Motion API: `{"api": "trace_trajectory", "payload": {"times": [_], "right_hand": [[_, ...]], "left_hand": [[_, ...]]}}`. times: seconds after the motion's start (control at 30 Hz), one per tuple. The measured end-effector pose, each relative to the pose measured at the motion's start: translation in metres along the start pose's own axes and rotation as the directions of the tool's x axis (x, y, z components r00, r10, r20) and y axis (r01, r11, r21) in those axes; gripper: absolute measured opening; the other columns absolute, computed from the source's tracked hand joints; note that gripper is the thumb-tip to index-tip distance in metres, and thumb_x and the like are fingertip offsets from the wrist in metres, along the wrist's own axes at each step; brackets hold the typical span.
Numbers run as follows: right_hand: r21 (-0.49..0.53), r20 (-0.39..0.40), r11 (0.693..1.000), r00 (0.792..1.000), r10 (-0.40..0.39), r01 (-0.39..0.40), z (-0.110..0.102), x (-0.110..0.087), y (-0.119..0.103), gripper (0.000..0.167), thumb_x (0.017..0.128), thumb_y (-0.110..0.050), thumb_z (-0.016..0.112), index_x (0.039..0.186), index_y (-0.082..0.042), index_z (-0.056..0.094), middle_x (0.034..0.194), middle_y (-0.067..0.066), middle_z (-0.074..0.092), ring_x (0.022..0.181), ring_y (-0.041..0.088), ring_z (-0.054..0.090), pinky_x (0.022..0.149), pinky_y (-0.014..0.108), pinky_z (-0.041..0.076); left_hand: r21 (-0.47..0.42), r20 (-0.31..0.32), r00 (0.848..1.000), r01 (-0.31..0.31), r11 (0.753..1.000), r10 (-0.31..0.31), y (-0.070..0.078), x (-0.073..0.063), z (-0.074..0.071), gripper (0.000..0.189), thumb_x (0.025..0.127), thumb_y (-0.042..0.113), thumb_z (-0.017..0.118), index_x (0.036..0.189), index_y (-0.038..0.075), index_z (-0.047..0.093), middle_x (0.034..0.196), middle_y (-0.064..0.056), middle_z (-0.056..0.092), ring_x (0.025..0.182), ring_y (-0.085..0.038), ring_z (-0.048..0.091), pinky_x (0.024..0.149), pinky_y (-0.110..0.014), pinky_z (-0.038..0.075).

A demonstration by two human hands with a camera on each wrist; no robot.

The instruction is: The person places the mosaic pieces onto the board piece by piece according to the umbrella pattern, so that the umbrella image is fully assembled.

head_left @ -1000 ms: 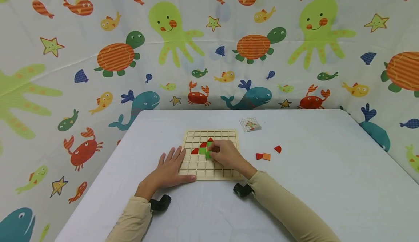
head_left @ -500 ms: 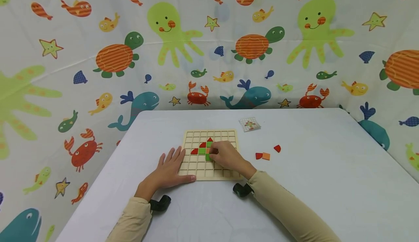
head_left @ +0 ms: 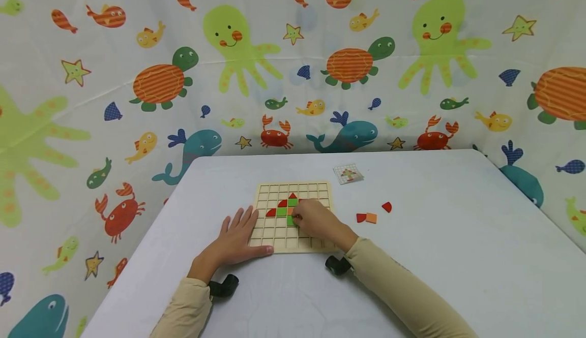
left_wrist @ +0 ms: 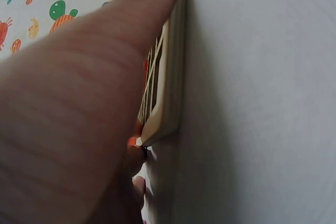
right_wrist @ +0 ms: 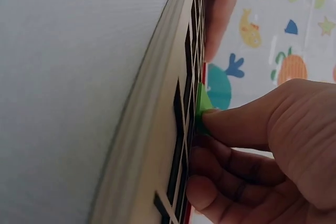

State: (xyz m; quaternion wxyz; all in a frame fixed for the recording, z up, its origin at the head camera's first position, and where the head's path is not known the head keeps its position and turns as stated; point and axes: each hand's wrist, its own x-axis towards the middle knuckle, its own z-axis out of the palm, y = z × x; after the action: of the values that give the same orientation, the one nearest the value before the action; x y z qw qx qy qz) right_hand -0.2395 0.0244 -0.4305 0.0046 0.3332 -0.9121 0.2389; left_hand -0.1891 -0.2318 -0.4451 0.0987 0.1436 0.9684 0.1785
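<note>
A light wooden grid board (head_left: 274,234) lies on the table, with coloured tiles in its cells. My left hand (head_left: 235,235) rests with spread fingers on its left edge, thumb along the near edge. My right hand (head_left: 318,221) pinches a green square tile (head_left: 290,221) low at the board's middle; the right wrist view shows the thumb on this green tile (right_wrist: 202,100), standing tilted. Around it sit an orange tile (head_left: 290,211), a green square (head_left: 281,211), another green square (head_left: 292,202), a red triangle (head_left: 292,195) and red quarter-circles (head_left: 271,212). My right hand hides the cells to the right.
Right of the board lie a red quarter-circle (head_left: 361,218), an orange square (head_left: 372,218) touching it, and another red quarter-circle (head_left: 386,207). A pattern card (head_left: 348,173) lies behind the board. A printed sea-animal cloth (head_left: 297,84) hangs beyond the table's far edge.
The green tile in my right hand has shifted slightly toward the near side, and the orange tile above it has come into view. My left hand stays on the board.
</note>
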Motion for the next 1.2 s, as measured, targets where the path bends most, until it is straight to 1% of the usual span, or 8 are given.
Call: {"api": "trace_trajectory", "payload": {"times": [0.27,0.43,0.57,0.67,0.83,0.9,1.1,1.2], "right_hand": [[-0.137,0.045,0.991,0.999,0.003,0.003,-0.001,-0.001,-0.008,0.023,0.103,-0.004,0.07,0.08,-0.009,0.076,0.078,-0.002,0.059,0.077,0.016,0.052,0.073,0.027,0.048],[-0.122,0.048,0.992,0.999,-0.014,0.02,-0.002,0.0,-0.008,0.025,0.102,-0.003,0.071,0.078,-0.01,0.074,0.076,-0.002,0.058,0.075,0.016,0.05,0.071,0.028,0.045],[-0.083,0.058,0.996,0.998,-0.038,0.043,-0.004,-0.001,-0.003,0.013,0.1,-0.005,0.074,0.089,-0.007,0.079,0.08,-0.001,0.064,0.076,0.015,0.052,0.074,0.029,0.048],[-0.026,0.069,0.998,0.996,-0.055,0.057,-0.009,-0.001,0.001,0.007,0.099,-0.006,0.076,0.099,-0.005,0.083,0.087,0.0,0.071,0.08,0.015,0.057,0.077,0.03,0.052],[0.081,0.108,0.996,0.993,-0.047,0.038,-0.021,-0.003,0.004,0.015,0.1,-0.009,0.076,0.112,-0.004,0.083,0.104,0.003,0.078,0.091,0.016,0.066,0.085,0.03,0.057],[0.094,0.127,0.995,0.991,-0.047,0.036,-0.026,-0.004,0.005,0.019,0.1,-0.01,0.076,0.117,-0.004,0.082,0.104,0.003,0.078,0.091,0.016,0.065,0.086,0.029,0.057],[0.099,0.116,0.99,0.987,-0.114,0.103,-0.04,-0.005,0.015,0.017,0.099,-0.006,0.076,0.115,0.0,0.081,0.099,0.004,0.077,0.085,0.014,0.063,0.082,0.028,0.056],[0.103,0.103,0.99,0.989,-0.109,0.098,-0.047,-0.007,0.022,0.017,0.099,-0.005,0.076,0.114,0.001,0.081,0.102,0.005,0.078,0.086,0.013,0.065,0.083,0.027,0.057]], "left_hand": [[-0.004,0.004,1.0,0.005,1.0,-0.005,0.0,0.0,0.0,0.121,0.089,0.072,0.072,0.169,-0.002,0.019,0.177,-0.023,0.012,0.162,-0.046,0.001,0.125,-0.068,-0.002],[-0.008,0.001,1.0,0.003,1.0,-0.003,-0.002,0.001,0.002,0.122,0.088,0.073,0.071,0.169,-0.002,0.019,0.176,-0.024,0.011,0.162,-0.046,0.001,0.125,-0.068,-0.002],[0.004,0.0,1.0,0.0,1.0,0.0,-0.003,0.002,0.003,0.122,0.088,0.073,0.071,0.169,-0.002,0.019,0.177,-0.023,0.012,0.162,-0.046,0.002,0.125,-0.068,-0.001],[0.005,-0.001,1.0,0.0,1.0,0.0,-0.003,0.003,0.003,0.121,0.089,0.072,0.071,0.169,-0.002,0.02,0.177,-0.023,0.012,0.162,-0.046,0.002,0.125,-0.068,-0.001],[0.006,-0.007,1.0,-0.008,1.0,0.008,-0.002,0.003,0.001,0.12,0.089,0.072,0.072,0.169,-0.003,0.021,0.176,-0.024,0.013,0.162,-0.047,0.003,0.125,-0.069,0.0],[0.011,-0.006,1.0,-0.007,1.0,0.007,-0.002,0.003,0.001,0.121,0.089,0.072,0.071,0.169,-0.003,0.02,0.176,-0.024,0.013,0.162,-0.047,0.003,0.125,-0.069,0.0],[0.007,0.001,1.0,0.005,1.0,-0.005,-0.002,0.003,0.001,0.121,0.088,0.072,0.072,0.169,-0.002,0.02,0.177,-0.023,0.012,0.162,-0.046,0.001,0.125,-0.068,-0.002],[0.01,0.002,1.0,0.006,1.0,-0.006,-0.004,0.003,0.002,0.122,0.088,0.072,0.072,0.169,-0.002,0.019,0.177,-0.023,0.011,0.162,-0.046,0.001,0.125,-0.068,-0.002]]}}
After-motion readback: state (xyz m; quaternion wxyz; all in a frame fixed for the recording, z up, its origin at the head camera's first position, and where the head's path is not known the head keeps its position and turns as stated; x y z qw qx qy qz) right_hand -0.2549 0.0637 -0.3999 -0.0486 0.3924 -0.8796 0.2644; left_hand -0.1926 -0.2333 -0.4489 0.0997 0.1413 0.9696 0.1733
